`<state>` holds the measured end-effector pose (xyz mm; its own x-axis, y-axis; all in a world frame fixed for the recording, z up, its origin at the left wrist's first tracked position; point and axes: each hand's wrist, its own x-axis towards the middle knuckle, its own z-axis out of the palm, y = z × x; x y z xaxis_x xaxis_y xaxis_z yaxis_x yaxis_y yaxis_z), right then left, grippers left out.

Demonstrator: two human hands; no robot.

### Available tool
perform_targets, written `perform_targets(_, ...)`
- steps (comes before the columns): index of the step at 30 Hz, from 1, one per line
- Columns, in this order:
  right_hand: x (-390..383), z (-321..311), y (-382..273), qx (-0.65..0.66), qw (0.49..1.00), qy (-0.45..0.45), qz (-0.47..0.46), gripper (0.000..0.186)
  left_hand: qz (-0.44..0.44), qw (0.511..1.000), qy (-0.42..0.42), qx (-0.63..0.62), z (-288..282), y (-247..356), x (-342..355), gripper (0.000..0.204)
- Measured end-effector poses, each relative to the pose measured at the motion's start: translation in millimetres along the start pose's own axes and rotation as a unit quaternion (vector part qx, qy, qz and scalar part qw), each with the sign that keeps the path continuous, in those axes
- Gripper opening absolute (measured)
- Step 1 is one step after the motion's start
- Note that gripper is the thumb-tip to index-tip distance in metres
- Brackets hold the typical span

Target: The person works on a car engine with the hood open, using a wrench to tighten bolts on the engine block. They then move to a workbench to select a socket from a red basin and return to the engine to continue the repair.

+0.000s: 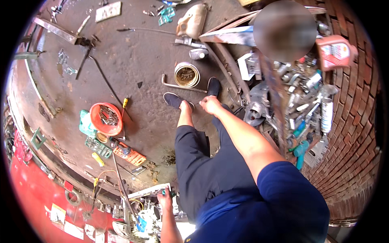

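My left hand is closed beside a cluttered surface at the lower edge. A small dark-green thing shows at its fingers, too small to make out. In front of my right knee hangs my right hand, its fingers curled together; anything inside them is hidden. Close to my dark shoes stands a round tin with small brownish pieces in it. A bent metal bar lies against the tin's near side.
To the left, an orange bucket of metal parts stands near an orange crate and a green crate. Bottles and scrap pile up along the brick wall. A long rod lies across the floor.
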<state>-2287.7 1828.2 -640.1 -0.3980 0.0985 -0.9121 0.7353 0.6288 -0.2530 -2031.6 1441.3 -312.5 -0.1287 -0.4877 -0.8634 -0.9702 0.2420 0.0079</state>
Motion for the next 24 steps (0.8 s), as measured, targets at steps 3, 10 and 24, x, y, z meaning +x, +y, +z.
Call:
perform_targets(3, 102, 44, 20, -0.031, 0.999, 0.034, -0.008, 0.036, 0.027, 0.999, 0.015, 0.041, 20, -34, 11, 0.034)
perform_targets(10, 211, 121, -19, 0.447, 0.871, 0.005, 0.205, 0.040, -0.018, 1.000, -0.016, -0.016, 20, -68, 13, 0.030)
perform_targets(24, 174, 38, -93, -0.091, 0.981, 0.135, 0.108, 0.042, -0.056, 0.988, 0.029, -0.144, 32, -72, -1, 0.029)
